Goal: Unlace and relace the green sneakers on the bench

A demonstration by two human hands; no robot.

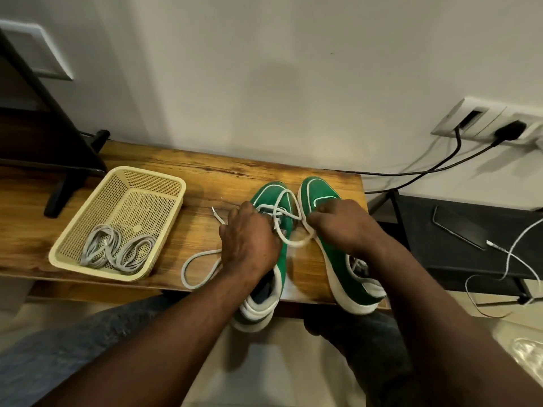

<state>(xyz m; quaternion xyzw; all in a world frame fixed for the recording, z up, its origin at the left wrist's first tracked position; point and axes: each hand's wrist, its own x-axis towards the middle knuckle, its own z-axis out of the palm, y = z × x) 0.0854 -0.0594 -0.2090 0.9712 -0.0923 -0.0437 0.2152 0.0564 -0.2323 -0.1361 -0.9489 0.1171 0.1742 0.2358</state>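
I see the left sneaker [273, 195] and right sneaker [335, 259] at the worktop's [205, 177] right end, heels over its front edge. My left grip [249, 242] and right grip [343, 227] each pinch the left one's lace [286, 239]. A basket [152, 173] sits well left.

The bench [220, 171] is varnished wood, boldly grained with a soft sheen. The sneakers [330, 258] look matt green cloth over smooth white soles. The lace [293, 244] is flat woven cloth. The basket [177, 185] is perforated cream plastic.
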